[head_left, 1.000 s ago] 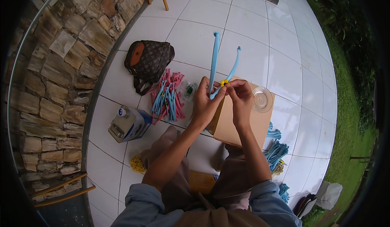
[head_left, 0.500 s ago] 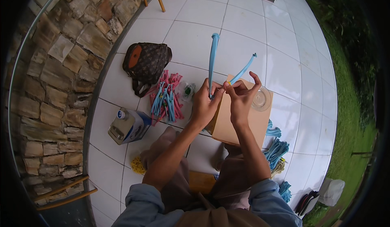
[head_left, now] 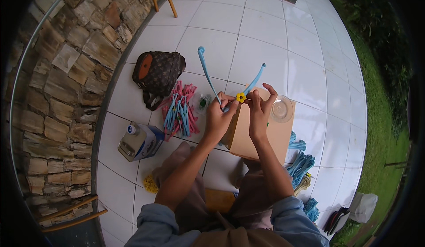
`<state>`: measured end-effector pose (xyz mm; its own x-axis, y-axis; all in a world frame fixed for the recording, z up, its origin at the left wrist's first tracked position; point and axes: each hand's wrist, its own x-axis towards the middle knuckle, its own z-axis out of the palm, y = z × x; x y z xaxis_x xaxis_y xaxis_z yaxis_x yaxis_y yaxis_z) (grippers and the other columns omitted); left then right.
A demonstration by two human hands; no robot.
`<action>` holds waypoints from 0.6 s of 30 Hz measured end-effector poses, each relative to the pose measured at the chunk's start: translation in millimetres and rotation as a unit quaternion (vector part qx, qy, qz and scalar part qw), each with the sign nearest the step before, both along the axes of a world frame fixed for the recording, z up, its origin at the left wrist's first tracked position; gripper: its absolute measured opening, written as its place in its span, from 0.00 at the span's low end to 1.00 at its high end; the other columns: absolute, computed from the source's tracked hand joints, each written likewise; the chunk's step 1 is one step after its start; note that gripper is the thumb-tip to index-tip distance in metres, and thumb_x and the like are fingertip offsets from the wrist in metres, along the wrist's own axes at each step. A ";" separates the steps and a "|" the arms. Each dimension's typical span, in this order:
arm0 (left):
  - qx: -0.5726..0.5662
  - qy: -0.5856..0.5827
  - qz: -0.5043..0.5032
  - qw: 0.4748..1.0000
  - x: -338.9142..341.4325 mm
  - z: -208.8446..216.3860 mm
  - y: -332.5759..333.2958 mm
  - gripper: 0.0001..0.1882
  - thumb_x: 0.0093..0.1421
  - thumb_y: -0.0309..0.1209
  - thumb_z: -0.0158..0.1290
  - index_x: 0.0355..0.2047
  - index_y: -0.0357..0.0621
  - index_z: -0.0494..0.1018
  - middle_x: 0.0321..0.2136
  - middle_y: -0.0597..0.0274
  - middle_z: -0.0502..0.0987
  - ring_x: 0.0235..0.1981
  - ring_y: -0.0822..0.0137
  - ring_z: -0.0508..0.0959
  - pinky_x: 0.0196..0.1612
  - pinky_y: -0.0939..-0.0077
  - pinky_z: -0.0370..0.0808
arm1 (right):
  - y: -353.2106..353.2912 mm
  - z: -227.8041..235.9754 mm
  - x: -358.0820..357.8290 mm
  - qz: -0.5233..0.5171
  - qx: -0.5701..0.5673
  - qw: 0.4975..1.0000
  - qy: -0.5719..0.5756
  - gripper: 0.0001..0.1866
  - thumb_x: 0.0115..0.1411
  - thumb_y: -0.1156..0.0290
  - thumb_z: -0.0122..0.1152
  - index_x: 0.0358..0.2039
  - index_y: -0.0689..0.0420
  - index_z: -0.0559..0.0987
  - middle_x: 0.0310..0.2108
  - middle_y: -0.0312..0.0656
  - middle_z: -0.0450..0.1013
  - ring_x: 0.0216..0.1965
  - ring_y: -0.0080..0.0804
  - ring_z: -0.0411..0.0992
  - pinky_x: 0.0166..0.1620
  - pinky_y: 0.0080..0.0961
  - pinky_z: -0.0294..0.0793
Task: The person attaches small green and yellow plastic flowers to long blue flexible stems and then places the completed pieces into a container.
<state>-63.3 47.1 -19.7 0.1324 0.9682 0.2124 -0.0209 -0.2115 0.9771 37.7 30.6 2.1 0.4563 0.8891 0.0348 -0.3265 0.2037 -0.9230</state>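
A light-blue fabric strip (head_left: 255,80) with knotted ends is held up in front of me, its two ends pointing up and apart. On it sits a yellow flower (head_left: 241,97) with a dark centre, between my hands. My left hand (head_left: 217,122) is closed on the strip, thumb by the flower. My right hand (head_left: 260,114) pinches the strip just right of the flower, its other fingers raised. Below the hands stands a box with a tan cardboard top (head_left: 254,138), bearing a clear round dish (head_left: 282,109) at its far right.
Left on the tiles lie a brown backpack (head_left: 164,72), a pile of pink and blue strips (head_left: 179,112), a clear plastic packet (head_left: 202,102), a jug (head_left: 141,143) and yellow pieces (head_left: 150,183). Bundles of blue strips (head_left: 302,165) lie right of the box. A stone wall (head_left: 66,96) borders the left.
The yellow flower has turned into plain view between my hands. Both hands shifted slightly left and down, and the strip's left end swung left.
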 end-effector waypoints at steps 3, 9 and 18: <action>-0.026 -0.002 0.002 1.000 -2.9 2.1 2.6 0.16 0.53 0.25 0.52 0.18 0.42 0.55 0.20 0.64 0.71 0.18 0.80 0.67 0.22 0.84 0.63 | -1.0 -4.5 0.3 0.035 -0.035 0.999 -0.001 0.30 0.54 0.78 0.54 0.51 0.57 0.47 0.23 0.41 0.68 0.28 0.25 0.68 0.36 0.18 0.66; -0.067 -0.057 -0.039 0.995 -12.0 4.8 2.6 0.17 0.53 0.21 0.50 0.20 0.47 0.51 0.26 0.59 0.72 0.22 0.79 0.69 0.25 0.87 0.65 | -1.0 3.4 -10.8 0.028 0.029 0.998 -0.041 0.33 0.51 0.81 0.56 0.52 0.55 0.47 0.24 0.42 0.69 0.28 0.24 0.67 0.37 0.19 0.66; -0.170 -0.054 -0.191 0.965 -83.1 24.0 5.3 0.24 0.51 0.21 0.52 0.49 0.39 0.60 0.39 0.61 0.71 0.39 0.74 0.70 0.40 0.82 0.69 | 12.0 -3.6 -38.4 0.038 0.028 0.997 -0.056 0.27 0.55 0.77 0.53 0.52 0.57 0.52 0.21 0.41 0.71 0.28 0.26 0.70 0.38 0.20 0.67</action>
<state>-146.4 52.4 4.3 0.4893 0.8687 -0.0771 -0.1396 0.1653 0.9763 -0.7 42.6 -1.5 0.3790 0.9160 0.1319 -0.2389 0.2346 -0.9423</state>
